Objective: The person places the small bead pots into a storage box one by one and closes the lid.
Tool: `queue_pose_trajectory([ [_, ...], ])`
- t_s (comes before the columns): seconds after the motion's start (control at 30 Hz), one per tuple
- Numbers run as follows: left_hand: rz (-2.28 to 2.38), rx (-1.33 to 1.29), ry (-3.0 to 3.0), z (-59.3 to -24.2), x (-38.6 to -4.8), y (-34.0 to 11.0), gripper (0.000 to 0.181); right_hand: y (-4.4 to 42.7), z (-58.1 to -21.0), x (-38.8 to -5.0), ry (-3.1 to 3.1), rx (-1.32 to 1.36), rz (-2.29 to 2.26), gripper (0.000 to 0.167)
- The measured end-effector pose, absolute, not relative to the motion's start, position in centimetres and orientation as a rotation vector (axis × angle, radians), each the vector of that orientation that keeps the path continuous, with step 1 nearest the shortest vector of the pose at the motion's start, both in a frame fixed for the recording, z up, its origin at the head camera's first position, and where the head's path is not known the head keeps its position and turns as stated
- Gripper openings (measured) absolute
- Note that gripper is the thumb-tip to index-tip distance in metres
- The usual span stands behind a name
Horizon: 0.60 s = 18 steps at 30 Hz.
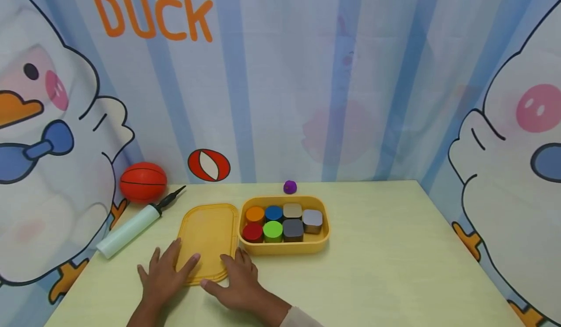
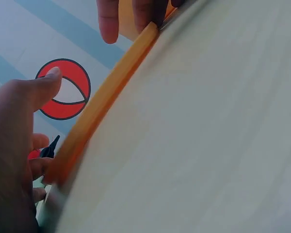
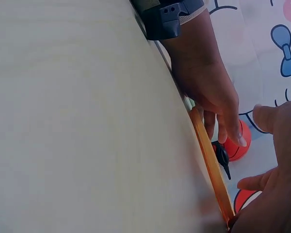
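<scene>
A yellow rounded lid (image 1: pixel 208 239) lies flat on the table, just left of a yellow tray (image 1: pixel 285 250) that holds several coloured blocks. At the lid's left edge is my left hand (image 1: pixel 162 276), fingers spread and thumb reaching over its near part. My right hand (image 1: pixel 238 283) touches the lid's near right edge with its fingers, thumb pointing left. In the left wrist view the lid's rim (image 2: pixel 104 99) shows edge-on beside my left hand (image 2: pixel 14 121). The right wrist view has the lid (image 3: pixel 213 170) between my left hand (image 3: pixel 203 73) and right hand (image 3: pixel 276 189).
A pale green hand pump (image 1: pixel 131 229) with a black nozzle lies at the left, beside a red ball (image 1: pixel 143 182). Behind the tray sits a small purple object (image 1: pixel 289 187). A duck-print curtain (image 1: pixel 280 83) stands along the table's back edge.
</scene>
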State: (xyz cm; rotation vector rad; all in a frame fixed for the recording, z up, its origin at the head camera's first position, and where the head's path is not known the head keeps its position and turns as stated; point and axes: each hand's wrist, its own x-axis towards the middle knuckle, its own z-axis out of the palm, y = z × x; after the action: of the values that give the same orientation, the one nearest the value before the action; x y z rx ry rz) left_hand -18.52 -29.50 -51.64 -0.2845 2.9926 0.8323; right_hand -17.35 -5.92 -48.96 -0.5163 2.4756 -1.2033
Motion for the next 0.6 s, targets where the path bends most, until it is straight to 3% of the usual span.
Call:
queue_pose_trajectory([
  [0.6, 1.596, -0.121, 3.24, -48.4, -17.6, -28.3, 0.076, -4.8, -48.8, -17.2, 2.317, -0.704, -1.57, 0.069],
])
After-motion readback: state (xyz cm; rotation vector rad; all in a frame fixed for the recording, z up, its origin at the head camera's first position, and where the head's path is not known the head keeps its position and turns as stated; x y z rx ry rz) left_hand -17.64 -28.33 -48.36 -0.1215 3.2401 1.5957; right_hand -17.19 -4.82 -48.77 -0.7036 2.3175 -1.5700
